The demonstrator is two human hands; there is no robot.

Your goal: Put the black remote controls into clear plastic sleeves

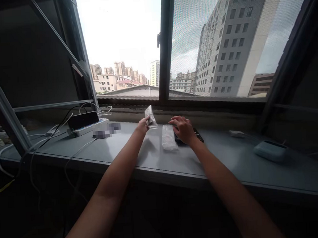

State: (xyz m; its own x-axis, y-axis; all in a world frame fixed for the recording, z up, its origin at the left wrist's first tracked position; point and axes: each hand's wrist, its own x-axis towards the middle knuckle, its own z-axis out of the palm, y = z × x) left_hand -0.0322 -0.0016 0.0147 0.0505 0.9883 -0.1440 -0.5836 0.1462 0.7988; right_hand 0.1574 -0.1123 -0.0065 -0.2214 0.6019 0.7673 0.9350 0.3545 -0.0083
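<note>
Left hand (142, 125) outstretched, holding clear packet (150, 113); right hand (184, 129) palm-down, fingers bent

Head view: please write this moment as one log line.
left hand: holds packet | right hand: over black object, contact unclear | second packet: on desk beside black object

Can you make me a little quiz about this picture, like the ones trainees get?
1. Which hand holds a pale packet up above the table?
2. True or false: the blue-grey case is farther to the right than the right hand.
3. Where is the other packet?
A) On the windowsill
B) On the table, between the hands
C) Inside the blue-grey case

Key:
1. The left hand.
2. True.
3. B.
</note>
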